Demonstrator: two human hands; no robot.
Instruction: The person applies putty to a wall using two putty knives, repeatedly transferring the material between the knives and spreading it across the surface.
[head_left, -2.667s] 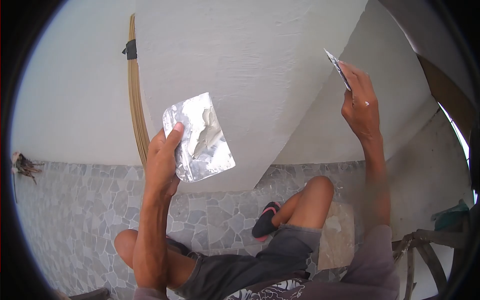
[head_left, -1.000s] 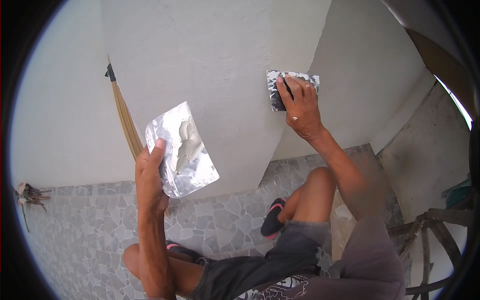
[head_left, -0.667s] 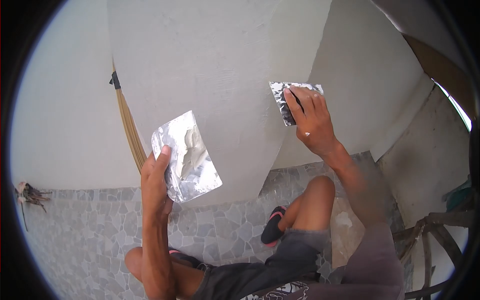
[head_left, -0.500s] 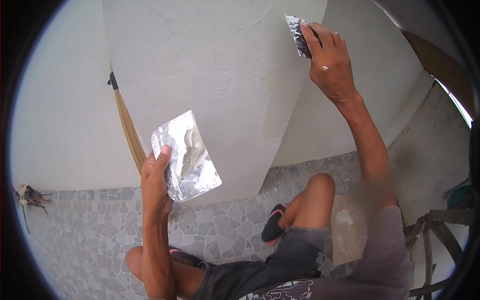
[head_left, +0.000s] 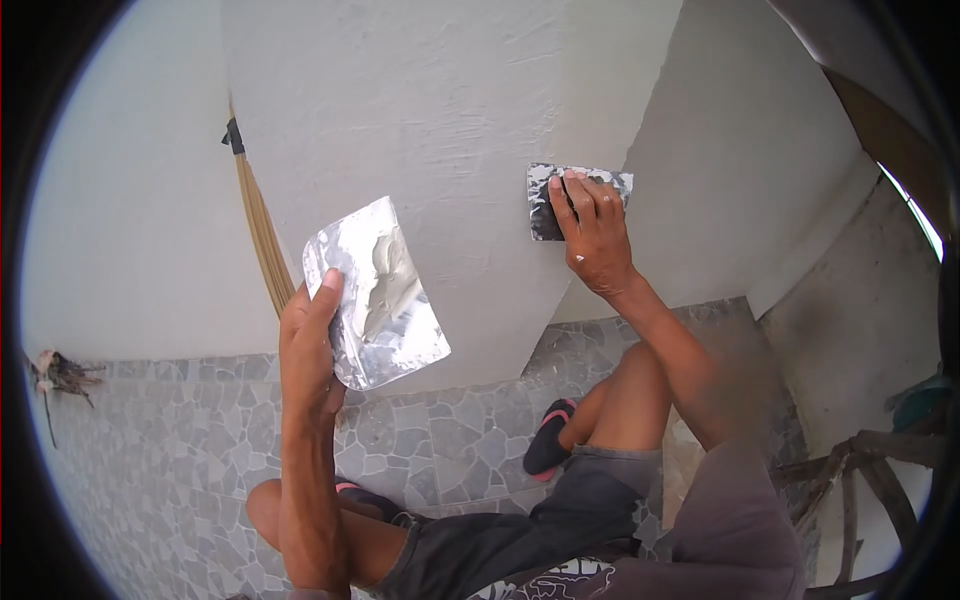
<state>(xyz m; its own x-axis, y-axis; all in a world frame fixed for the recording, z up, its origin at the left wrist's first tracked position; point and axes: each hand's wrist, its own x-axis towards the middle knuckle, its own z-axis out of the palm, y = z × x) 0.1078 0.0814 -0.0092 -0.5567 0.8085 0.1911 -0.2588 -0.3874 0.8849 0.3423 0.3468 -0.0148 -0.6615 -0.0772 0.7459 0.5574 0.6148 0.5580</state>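
Note:
My left hand (head_left: 312,325) is closed on a shiny metal plate (head_left: 410,340), thumb on its face. A smear of pale grey putty (head_left: 392,285) lies on that plate. My right hand (head_left: 597,235) grips a flat putty scraper (head_left: 546,205), dark and speckled with white putty, fingers spread over its back. The scraper lies against the light grey wall (head_left: 470,230) near its corner edge; whether its whole blade touches cannot be told. Faint ridges and streaks mark the wall to the left of the scraper.
A straw broom (head_left: 262,235) leans on the wall behind my left hand. Grey stone-patterned tiles (head_left: 180,450) cover the floor. Wooden framework (head_left: 870,465) stands at the right, and dry twigs (head_left: 68,375) lie far left. My bent knees are below.
My right hand has come down and to the left with the scraper, from high on the wall near the corner. My left hand and its plate have barely moved.

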